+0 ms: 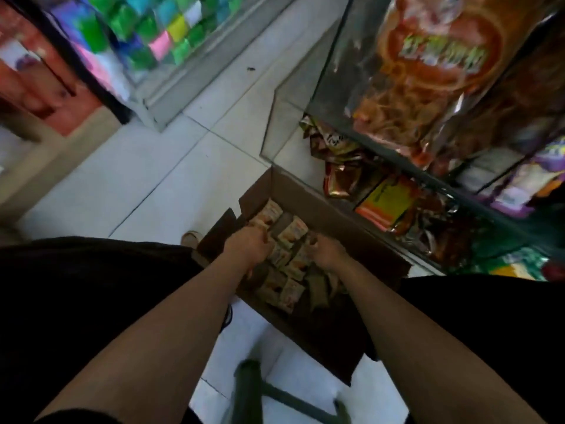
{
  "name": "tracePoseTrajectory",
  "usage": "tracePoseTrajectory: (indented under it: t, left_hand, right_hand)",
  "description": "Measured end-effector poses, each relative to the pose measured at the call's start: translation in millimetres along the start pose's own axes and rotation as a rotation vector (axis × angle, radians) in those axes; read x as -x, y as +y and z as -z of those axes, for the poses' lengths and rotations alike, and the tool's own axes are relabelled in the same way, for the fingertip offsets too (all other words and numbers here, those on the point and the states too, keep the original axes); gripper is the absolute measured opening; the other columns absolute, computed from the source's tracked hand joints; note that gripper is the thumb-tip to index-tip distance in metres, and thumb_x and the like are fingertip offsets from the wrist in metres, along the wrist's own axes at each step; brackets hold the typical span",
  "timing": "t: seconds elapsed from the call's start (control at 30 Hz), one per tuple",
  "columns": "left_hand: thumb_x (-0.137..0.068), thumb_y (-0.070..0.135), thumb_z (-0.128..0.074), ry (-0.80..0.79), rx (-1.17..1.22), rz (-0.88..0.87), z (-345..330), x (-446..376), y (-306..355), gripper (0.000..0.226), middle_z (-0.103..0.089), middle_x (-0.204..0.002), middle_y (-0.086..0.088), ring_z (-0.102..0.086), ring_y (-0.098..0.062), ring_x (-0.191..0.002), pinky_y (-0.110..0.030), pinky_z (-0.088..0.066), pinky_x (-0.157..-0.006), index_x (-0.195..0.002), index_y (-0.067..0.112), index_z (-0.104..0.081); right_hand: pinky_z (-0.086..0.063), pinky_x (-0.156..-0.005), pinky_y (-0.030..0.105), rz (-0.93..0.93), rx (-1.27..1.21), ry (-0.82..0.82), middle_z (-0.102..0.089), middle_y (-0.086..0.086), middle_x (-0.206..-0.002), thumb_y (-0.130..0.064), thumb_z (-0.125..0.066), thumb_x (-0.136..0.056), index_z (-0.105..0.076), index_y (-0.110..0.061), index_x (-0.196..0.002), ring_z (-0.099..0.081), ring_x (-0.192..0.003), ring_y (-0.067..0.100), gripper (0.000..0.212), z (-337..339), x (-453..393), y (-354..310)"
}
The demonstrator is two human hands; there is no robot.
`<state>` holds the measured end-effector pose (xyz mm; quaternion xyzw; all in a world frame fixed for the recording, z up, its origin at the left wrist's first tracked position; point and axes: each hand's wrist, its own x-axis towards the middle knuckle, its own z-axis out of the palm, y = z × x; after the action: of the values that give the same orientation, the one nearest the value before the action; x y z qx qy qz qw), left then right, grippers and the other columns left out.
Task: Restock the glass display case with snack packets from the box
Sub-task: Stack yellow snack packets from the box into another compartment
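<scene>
I look straight down past both forearms into the box point(308, 206), an open cardboard carton on the white tiled floor point(146, 185). Its long axis runs from near my knees up and to the left, away from me, with the far end flap just beyond my fingertips and the near end dropping out of sight under my right arm.

My left hand point(249, 247) is down inside the box at its left wall, fingers curled over the packets point(293, 232); blur keeps me from telling whether they actually close on one. My right hand point(325, 252) is in the box too, knuckles up, fingers bent down among the packets on its left side; again I cannot tell if it grips anything.

The packets are small cream-and-orange sachets packed in a row between my two hands, the row following the box's long axis. The ones just beyond my left fingertips stand tilted, top edges up toward me.

The case point(330, 96) stands just right of my right hand, its glass corner beyond the box's far end. Red and yellow snack bags point(385, 197) lie on its low shelf, with large orange bags above.

Beyond my left hand, well apart across the floor, a second cabinet point(165, 44) holds coloured packs. A green stool leg point(249, 390) shows between my forearms.
</scene>
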<state>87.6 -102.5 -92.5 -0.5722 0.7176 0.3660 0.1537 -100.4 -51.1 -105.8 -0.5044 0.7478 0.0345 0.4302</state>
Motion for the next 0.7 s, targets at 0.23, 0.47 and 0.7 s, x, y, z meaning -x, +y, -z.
tracePoseTrajectory:
  t: [0.23, 0.47, 0.7]
  left_hand:
    - [-0.101, 0.041, -0.033, -0.197, 0.124, 0.127, -53, -76, -18, 0.053, -0.039, -0.149, -0.016, -0.041, -0.033, -0.132, -0.039, -0.033, -0.108, -0.146, 0.015, -0.036]
    - [-0.104, 0.027, -0.036, -0.465, 0.193, 0.116, -84, -111, -18, 0.055, -0.036, -0.151, -0.016, -0.046, -0.033, -0.128, -0.035, -0.040, -0.103, -0.155, 0.017, -0.017]
    - [-0.096, 0.036, -0.048, -0.339, 0.479, 0.234, -96, -113, -23, 0.055, -0.043, -0.147, -0.010, -0.047, -0.032, -0.128, -0.042, -0.042, -0.107, -0.148, 0.025, -0.036]
  right_hand:
    - [-0.035, -0.084, 0.018, -0.028, -0.079, -0.160, -0.035, 0.005, -0.150, -0.009, -0.043, -0.097, -0.029, -0.028, -0.150, -0.044, -0.128, 0.026, 0.058, -32, -88, -3]
    - [-0.029, -0.114, 0.035, -0.050, -0.009, -0.277, -0.024, 0.008, -0.157, -0.021, -0.050, -0.097, -0.021, -0.024, -0.153, -0.030, -0.141, 0.028, 0.063, -58, -138, 2]
    - [-0.035, -0.105, 0.028, -0.140, -0.119, -0.185, -0.038, 0.010, -0.148, -0.020, -0.044, -0.099, -0.038, -0.021, -0.144, -0.042, -0.131, 0.028, 0.046, -59, -142, -6]
